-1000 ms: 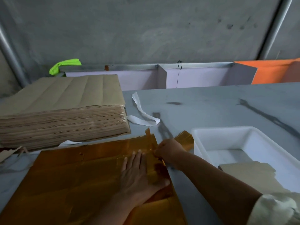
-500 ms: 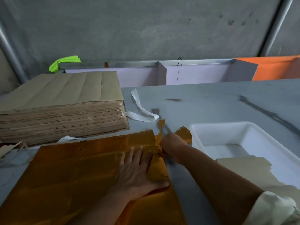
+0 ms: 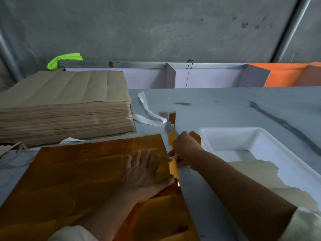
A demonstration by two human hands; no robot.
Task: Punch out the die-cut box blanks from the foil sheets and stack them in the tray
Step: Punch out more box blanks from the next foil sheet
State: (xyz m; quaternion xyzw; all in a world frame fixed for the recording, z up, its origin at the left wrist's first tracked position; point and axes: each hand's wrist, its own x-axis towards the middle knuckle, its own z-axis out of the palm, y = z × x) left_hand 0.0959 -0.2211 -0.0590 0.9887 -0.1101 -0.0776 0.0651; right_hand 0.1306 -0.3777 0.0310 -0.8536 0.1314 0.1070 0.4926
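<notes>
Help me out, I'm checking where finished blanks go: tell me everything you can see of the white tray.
The white tray is a rectangular tub, plastic by its look, with rounded corners and raised walls. It sits flat on the grey table, to the right of the gold foil sheet. Tan blanks lie flat in its near part, and the far part of its floor is bare. The right forearm hides its near left corner, and the frame's edge cuts off its near right end.
</notes>
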